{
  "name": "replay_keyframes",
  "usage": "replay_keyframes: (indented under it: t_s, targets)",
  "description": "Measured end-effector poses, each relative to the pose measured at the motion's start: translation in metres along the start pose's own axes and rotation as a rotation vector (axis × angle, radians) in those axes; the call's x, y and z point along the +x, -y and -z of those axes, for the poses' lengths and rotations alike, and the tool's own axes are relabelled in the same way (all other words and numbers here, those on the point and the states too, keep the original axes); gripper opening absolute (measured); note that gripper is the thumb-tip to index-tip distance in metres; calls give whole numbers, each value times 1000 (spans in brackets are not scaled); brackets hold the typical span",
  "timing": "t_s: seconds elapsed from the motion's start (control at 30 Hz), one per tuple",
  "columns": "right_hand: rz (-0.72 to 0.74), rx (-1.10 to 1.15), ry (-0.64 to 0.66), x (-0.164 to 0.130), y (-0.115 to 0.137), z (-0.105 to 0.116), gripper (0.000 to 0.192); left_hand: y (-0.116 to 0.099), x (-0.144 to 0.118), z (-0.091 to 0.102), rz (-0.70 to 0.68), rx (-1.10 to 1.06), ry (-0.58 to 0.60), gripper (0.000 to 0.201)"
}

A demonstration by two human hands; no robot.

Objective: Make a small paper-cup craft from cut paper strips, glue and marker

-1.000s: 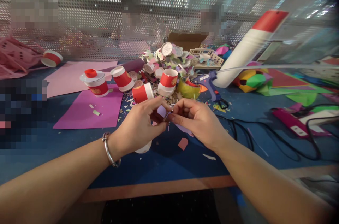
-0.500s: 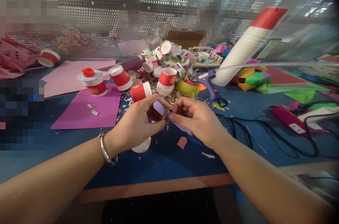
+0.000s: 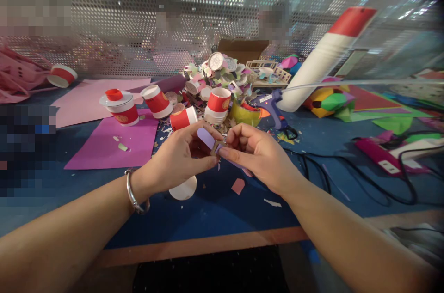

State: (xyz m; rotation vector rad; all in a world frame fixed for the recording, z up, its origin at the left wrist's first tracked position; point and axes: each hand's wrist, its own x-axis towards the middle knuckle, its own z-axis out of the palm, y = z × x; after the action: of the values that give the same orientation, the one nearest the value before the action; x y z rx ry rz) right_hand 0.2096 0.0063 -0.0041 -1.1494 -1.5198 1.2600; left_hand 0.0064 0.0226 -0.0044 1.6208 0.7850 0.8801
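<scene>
Both hands have lifted slightly, and more of the lilac paper strip (image 3: 206, 137) now shows between them. The left hand (image 3: 176, 161) and right hand (image 3: 258, 154) pinch the strip together above the middle of the blue desk (image 3: 215, 219), fingertips meeting. A white cup (image 3: 183, 189) lies under the left hand; red cups (image 3: 218, 104) and a glue gun (image 3: 275, 108) sit farther back.

A single head-worn camera looks forward and down, close over both hands (image 3: 222, 154) above the blue tabletop (image 3: 215, 219), facing a perforated metal screen (image 3: 121, 20) behind.
</scene>
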Motion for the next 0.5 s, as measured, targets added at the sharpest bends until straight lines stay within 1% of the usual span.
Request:
replay_keyframes:
  t_s: [0.13, 0.27, 0.4, 0.5]
  targets:
    - [14, 28, 9, 1, -1, 1, 35, 1, 1, 1, 27, -103, 23, 30]
    - [10, 36, 33, 0, 0, 1, 30, 0, 2, 3, 88, -144, 61, 34]
    - [7, 12, 61, -1, 0, 2, 24, 1, 2, 6, 120, -196, 117, 34]
    - [21, 4, 70, -1, -2, 3, 24, 1, 2, 6, 140, -224, 113, 31]
